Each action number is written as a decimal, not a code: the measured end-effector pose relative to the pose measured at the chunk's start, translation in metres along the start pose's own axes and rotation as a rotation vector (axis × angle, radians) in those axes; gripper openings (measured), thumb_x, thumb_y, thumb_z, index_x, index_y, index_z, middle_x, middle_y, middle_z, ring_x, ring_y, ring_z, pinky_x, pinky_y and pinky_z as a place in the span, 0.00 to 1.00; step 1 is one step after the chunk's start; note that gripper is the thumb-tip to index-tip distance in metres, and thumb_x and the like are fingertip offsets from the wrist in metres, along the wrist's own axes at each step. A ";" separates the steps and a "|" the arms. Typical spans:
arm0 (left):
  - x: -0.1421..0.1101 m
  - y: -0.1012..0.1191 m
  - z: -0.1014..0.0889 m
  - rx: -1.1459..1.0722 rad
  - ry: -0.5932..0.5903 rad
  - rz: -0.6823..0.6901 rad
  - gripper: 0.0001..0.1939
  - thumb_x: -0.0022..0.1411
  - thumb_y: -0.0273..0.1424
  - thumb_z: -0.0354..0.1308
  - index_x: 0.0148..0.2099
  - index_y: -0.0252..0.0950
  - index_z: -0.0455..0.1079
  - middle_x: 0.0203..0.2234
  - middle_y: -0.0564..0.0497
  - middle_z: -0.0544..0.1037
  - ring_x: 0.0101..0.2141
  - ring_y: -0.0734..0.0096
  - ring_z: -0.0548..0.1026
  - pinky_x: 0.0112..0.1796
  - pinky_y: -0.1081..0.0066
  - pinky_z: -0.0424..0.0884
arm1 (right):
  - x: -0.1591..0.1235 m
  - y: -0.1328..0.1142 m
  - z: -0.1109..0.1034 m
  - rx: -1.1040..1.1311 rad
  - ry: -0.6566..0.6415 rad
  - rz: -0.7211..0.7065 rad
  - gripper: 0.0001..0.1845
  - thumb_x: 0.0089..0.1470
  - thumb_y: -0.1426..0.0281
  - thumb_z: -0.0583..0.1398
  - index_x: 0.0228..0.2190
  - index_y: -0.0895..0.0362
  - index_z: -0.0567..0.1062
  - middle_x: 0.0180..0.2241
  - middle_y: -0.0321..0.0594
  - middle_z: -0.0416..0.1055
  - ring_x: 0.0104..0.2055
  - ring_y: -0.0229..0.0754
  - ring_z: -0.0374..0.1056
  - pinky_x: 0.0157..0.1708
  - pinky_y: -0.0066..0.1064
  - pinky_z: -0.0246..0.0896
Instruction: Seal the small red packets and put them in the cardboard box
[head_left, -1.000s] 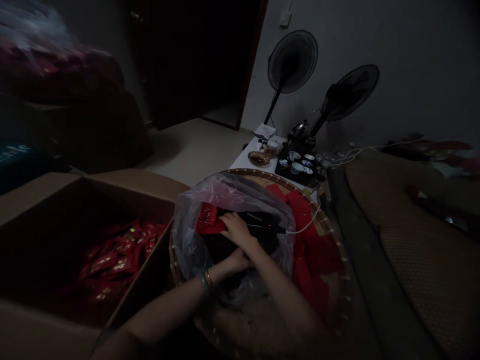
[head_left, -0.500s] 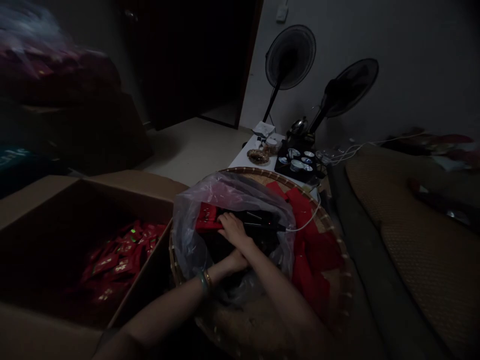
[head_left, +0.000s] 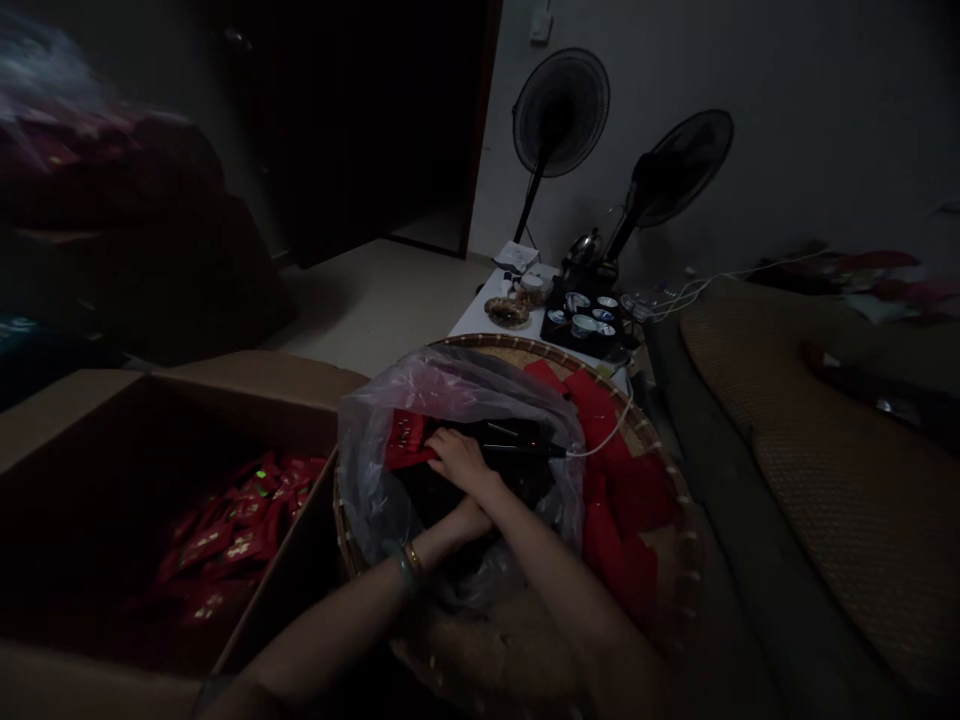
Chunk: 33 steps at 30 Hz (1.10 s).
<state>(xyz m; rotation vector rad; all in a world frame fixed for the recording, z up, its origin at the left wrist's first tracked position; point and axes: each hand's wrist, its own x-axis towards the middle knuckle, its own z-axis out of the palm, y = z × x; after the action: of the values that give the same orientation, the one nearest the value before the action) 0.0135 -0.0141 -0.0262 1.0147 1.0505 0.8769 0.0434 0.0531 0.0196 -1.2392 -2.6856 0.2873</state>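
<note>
My right hand (head_left: 459,462) lies with its fingers stretched over the edge of a red packet (head_left: 407,438) and the near end of a long black device (head_left: 529,440) with a white cord and a small red light. Under my right forearm passes my left hand (head_left: 469,520), its fingers hidden by the crossing arm and the dark. Both hands are over a clear plastic bag (head_left: 367,440) whose mouth is spread wide around dark contents. The bag sits in a round woven bamboo tray (head_left: 682,500). Red packets (head_left: 619,550) lie on the tray's right side.
At the left stands an open cardboard box (head_left: 289,365) holding many red packets (head_left: 240,540). Beyond the tray, a low white table (head_left: 469,318) bears small cups (head_left: 585,325). Two standing fans (head_left: 561,110) are by the wall. A woven mat (head_left: 810,480) covers a seat at right.
The whole view has shifted slightly, so most things appear a little further left. Both hands keep their places on the packet, device and bag.
</note>
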 end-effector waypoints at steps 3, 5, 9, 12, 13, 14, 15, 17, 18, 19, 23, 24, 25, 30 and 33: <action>-0.007 0.008 0.001 0.043 -0.003 -0.021 0.09 0.43 0.21 0.58 0.31 0.34 0.70 0.26 0.50 0.74 0.36 0.59 0.70 0.41 0.63 0.67 | 0.002 0.007 0.001 0.010 -0.028 -0.079 0.05 0.53 0.69 0.59 0.34 0.53 0.74 0.37 0.38 0.71 0.41 0.40 0.65 0.39 0.30 0.61; -0.011 0.013 0.001 0.054 -0.016 -0.036 0.09 0.42 0.21 0.58 0.31 0.33 0.70 0.24 0.51 0.72 0.32 0.61 0.69 0.36 0.65 0.68 | 0.003 0.010 0.001 0.011 -0.033 -0.093 0.06 0.54 0.71 0.58 0.34 0.53 0.75 0.36 0.38 0.72 0.40 0.39 0.65 0.39 0.29 0.60; -0.013 0.017 0.000 0.058 -0.025 -0.071 0.09 0.42 0.23 0.60 0.31 0.33 0.69 0.20 0.53 0.71 0.25 0.69 0.67 0.28 0.69 0.65 | 0.001 0.008 -0.002 -0.019 -0.007 -0.089 0.07 0.55 0.72 0.56 0.33 0.54 0.75 0.35 0.40 0.72 0.41 0.41 0.64 0.38 0.29 0.60; -0.009 0.016 -0.002 0.019 -0.010 -0.098 0.10 0.40 0.26 0.63 0.30 0.32 0.69 0.19 0.53 0.70 0.21 0.74 0.64 0.24 0.72 0.61 | -0.006 0.008 -0.013 0.048 0.114 -0.048 0.07 0.55 0.71 0.56 0.34 0.54 0.75 0.36 0.40 0.72 0.42 0.41 0.64 0.40 0.30 0.60; -0.007 0.016 -0.003 0.004 -0.003 -0.103 0.10 0.41 0.28 0.63 0.29 0.32 0.69 0.19 0.53 0.70 0.20 0.75 0.64 0.23 0.73 0.60 | -0.010 0.009 -0.019 0.108 0.173 -0.023 0.08 0.55 0.72 0.56 0.35 0.54 0.75 0.36 0.40 0.71 0.42 0.40 0.64 0.41 0.30 0.60; -0.005 0.016 -0.004 -0.019 0.013 -0.105 0.10 0.42 0.30 0.63 0.29 0.31 0.69 0.19 0.53 0.70 0.20 0.76 0.64 0.23 0.74 0.60 | -0.015 0.012 -0.025 0.186 0.230 0.003 0.08 0.56 0.72 0.55 0.36 0.54 0.75 0.36 0.39 0.71 0.41 0.39 0.65 0.42 0.30 0.60; -0.002 0.016 -0.007 -0.054 0.043 -0.105 0.11 0.43 0.32 0.63 0.29 0.31 0.69 0.20 0.52 0.71 0.20 0.76 0.65 0.23 0.75 0.60 | -0.021 0.016 -0.031 0.277 0.282 0.029 0.09 0.56 0.72 0.55 0.36 0.54 0.75 0.36 0.39 0.71 0.40 0.39 0.66 0.42 0.30 0.61; 0.001 0.021 -0.014 -0.184 0.131 -0.099 0.13 0.47 0.35 0.60 0.33 0.31 0.69 0.24 0.50 0.74 0.22 0.75 0.68 0.24 0.76 0.61 | -0.037 0.026 -0.045 0.472 0.340 0.073 0.10 0.57 0.71 0.54 0.36 0.54 0.75 0.35 0.39 0.70 0.37 0.37 0.67 0.39 0.28 0.63; 0.002 0.025 -0.019 -0.289 0.189 -0.104 0.14 0.49 0.36 0.59 0.35 0.31 0.69 0.27 0.48 0.75 0.23 0.75 0.70 0.25 0.76 0.63 | -0.046 0.032 -0.052 0.555 0.349 0.101 0.11 0.57 0.70 0.53 0.36 0.55 0.75 0.34 0.38 0.69 0.34 0.36 0.67 0.35 0.28 0.64; 0.003 0.030 -0.024 -0.406 0.210 -0.111 0.15 0.50 0.37 0.58 0.38 0.32 0.68 0.29 0.47 0.76 0.26 0.73 0.72 0.27 0.75 0.65 | -0.056 0.038 -0.058 0.622 0.343 0.135 0.11 0.57 0.69 0.53 0.37 0.55 0.75 0.35 0.38 0.68 0.31 0.36 0.67 0.31 0.27 0.64; -0.003 0.057 -0.040 -0.548 -0.088 -0.308 0.25 0.53 0.49 0.53 0.42 0.31 0.69 0.35 0.41 0.77 0.32 0.61 0.76 0.31 0.65 0.70 | -0.090 0.056 -0.075 0.620 0.212 0.139 0.10 0.54 0.72 0.55 0.33 0.56 0.77 0.30 0.38 0.69 0.33 0.37 0.68 0.33 0.28 0.64; -0.006 0.062 -0.041 -0.529 -0.252 -0.389 0.29 0.52 0.51 0.53 0.44 0.30 0.69 0.36 0.39 0.77 0.33 0.56 0.76 0.32 0.61 0.71 | -0.096 0.058 -0.076 0.588 0.190 0.124 0.10 0.53 0.73 0.56 0.32 0.56 0.78 0.29 0.38 0.69 0.34 0.38 0.68 0.35 0.29 0.63; -0.009 0.065 -0.040 -0.482 -0.362 -0.426 0.29 0.51 0.50 0.57 0.44 0.30 0.69 0.35 0.38 0.77 0.33 0.53 0.77 0.32 0.60 0.71 | -0.101 0.059 -0.077 0.559 0.186 0.119 0.09 0.53 0.74 0.57 0.32 0.55 0.78 0.29 0.38 0.70 0.35 0.38 0.68 0.36 0.29 0.63; -0.018 0.062 -0.022 -0.333 -0.349 -0.207 0.21 0.47 0.36 0.66 0.42 0.28 0.71 0.31 0.41 0.78 0.31 0.62 0.77 0.33 0.69 0.70 | -0.114 0.053 -0.062 0.414 0.459 0.391 0.18 0.50 0.71 0.60 0.45 0.54 0.72 0.37 0.41 0.70 0.38 0.41 0.68 0.38 0.32 0.64; -0.017 0.056 -0.012 -0.359 -0.279 -0.175 0.21 0.48 0.36 0.66 0.42 0.29 0.71 0.33 0.42 0.78 0.31 0.65 0.76 0.33 0.71 0.69 | -0.121 0.042 -0.051 0.285 0.527 0.495 0.21 0.52 0.68 0.58 0.50 0.54 0.68 0.43 0.44 0.70 0.45 0.44 0.67 0.44 0.35 0.64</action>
<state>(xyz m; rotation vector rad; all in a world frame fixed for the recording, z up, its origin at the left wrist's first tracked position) -0.0082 -0.0102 0.0293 0.7060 0.7019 0.7240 0.1635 -0.0077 0.0496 -1.5969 -1.8121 0.3328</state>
